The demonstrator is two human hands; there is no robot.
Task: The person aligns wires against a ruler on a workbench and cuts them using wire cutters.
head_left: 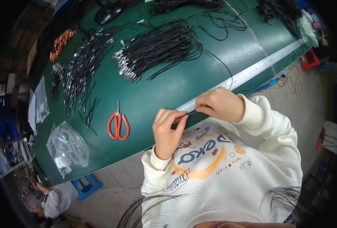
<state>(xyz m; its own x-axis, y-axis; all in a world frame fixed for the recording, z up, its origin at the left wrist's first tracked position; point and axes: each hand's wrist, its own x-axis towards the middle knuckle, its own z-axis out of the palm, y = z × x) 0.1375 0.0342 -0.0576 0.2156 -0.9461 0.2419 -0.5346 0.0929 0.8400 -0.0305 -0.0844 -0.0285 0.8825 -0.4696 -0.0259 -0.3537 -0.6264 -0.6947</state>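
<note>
Right now both hands, left [167,131] and right [218,103], pinch a thin black cord [188,113] at the surface [153,95] edge; a loose grip could probably let it slip off.

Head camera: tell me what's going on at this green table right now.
A person in a cream sweatshirt holds a short black cord between both hands at the near edge of the green table. The left hand pinches one end, the right hand the other, beside a long ruler strip. Red-handled scissors lie to the left, near a clear plastic bag. Bundles of black cords with metal ends are spread farther back.
</note>
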